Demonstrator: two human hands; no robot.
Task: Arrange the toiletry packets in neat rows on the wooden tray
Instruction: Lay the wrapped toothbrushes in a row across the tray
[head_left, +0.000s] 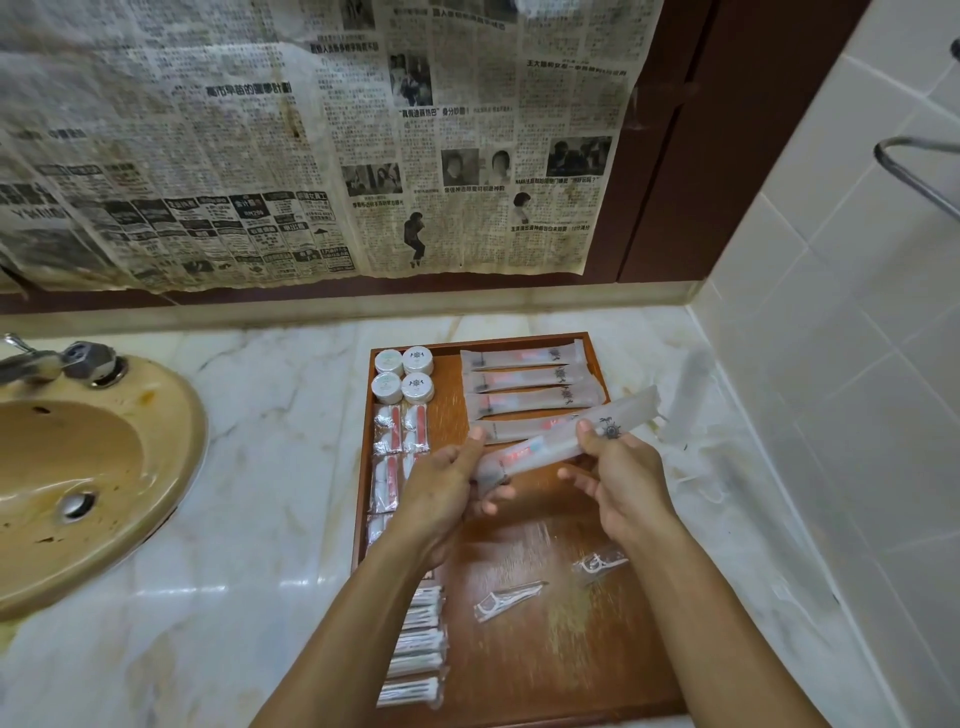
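Wooden tray (519, 525) on the marble counter (260, 519) holds four round tubs (404, 375), toothbrush packets (524, 382) in rows, and floss picks (506, 598). Left hand (447, 483) and right hand (618, 478) each grip one long packet (561, 441) above the tray.

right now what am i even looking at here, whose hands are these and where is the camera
There is no machine here. One camera sits on a person's head and looks forward and down, so you see their own two arms. The left hand and right hand hold a long packet between them, one at each end, above a wooden tray on a marble counter.

On the tray lie four more long packets in a row at the back, four round white tubs, small packets down the left side, cotton swabs near the front, and two floss picks. A sink is at the left; newspaper hangs on the wall.
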